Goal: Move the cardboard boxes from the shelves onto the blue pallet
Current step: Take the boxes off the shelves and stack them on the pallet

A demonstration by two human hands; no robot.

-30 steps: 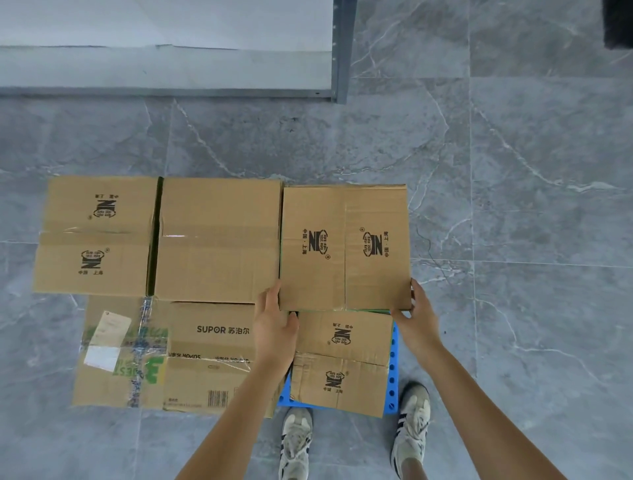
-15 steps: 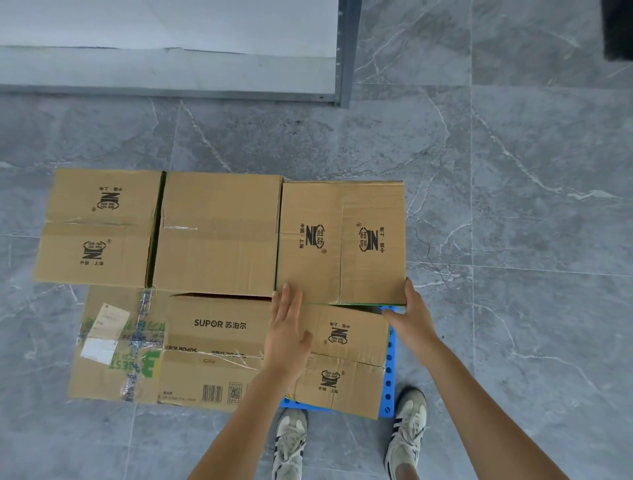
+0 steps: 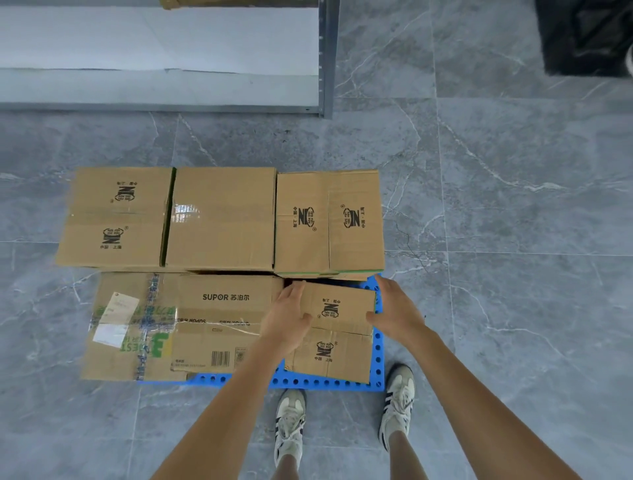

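On the floor in front of the shelf [image 3: 164, 85], head view: the blue pallet [image 3: 308, 382] carries the load. Three cardboard boxes form the far row, a left box [image 3: 113, 219], a middle box [image 3: 222, 219] and a right box [image 3: 329, 222], set edge to edge and raised above the near row. In front lie a taped box [image 3: 130, 329], a SUPOR box [image 3: 222, 318] and a small box [image 3: 337, 335] at the near right corner.

The left hand [image 3: 286, 320] lies across the small box's left edge, its grip loose, with fingers nearly straight and thumb on the lid. The right hand [image 3: 395, 311] sits just beside the box's right edge, fingers spread and relaxed. Whether it touches the card cannot be told. Neither hand carries anything.

Judgement: this is the placing step, with the hands either squaring the small box or about to leave it. A sliver of cardboard [image 3: 239, 3] shows at the top of the shelf. The next move probably calls for straightening up, turning to the shelf and taking a two-handed hold under that box.
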